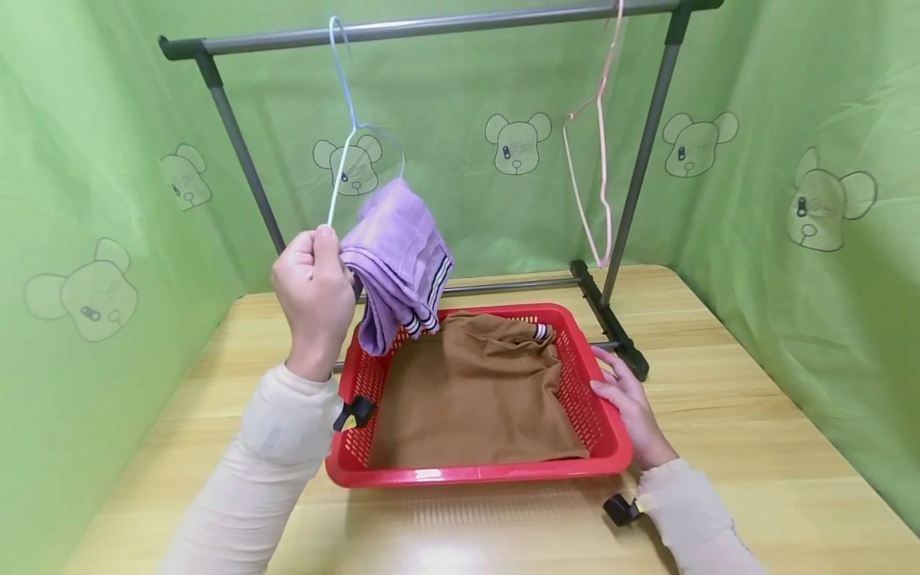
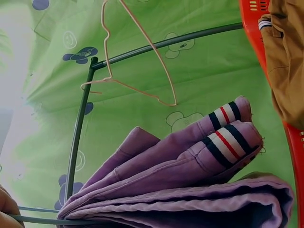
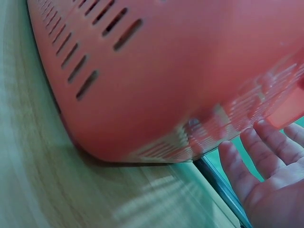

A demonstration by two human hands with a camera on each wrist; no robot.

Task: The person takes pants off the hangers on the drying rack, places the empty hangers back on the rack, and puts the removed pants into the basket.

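My left hand [image 1: 316,291] grips the lower corner of a pale blue hanger [image 1: 342,172], whose hook is over the rail. Folded purple trousers [image 1: 398,247] hang over this hanger beside the hand; their striped trim [image 2: 227,142] shows in the left wrist view. A red basket [image 1: 481,474] holds brown clothing [image 1: 481,399] with a small striped trim. At the basket's right side is my right hand [image 1: 632,407], thumb on the rim; in the right wrist view its fingers [image 3: 263,147] are fairly straight against the basket's outer wall [image 3: 156,71].
A grey metal rack [image 1: 460,24] stands on the wooden table [image 1: 719,383], behind and around the basket, its right foot [image 1: 611,327] close to the basket. An empty pink hanger [image 1: 602,144] hangs at the rail's right. Green fabric [image 1: 446,104] with bear drawings surrounds the table.
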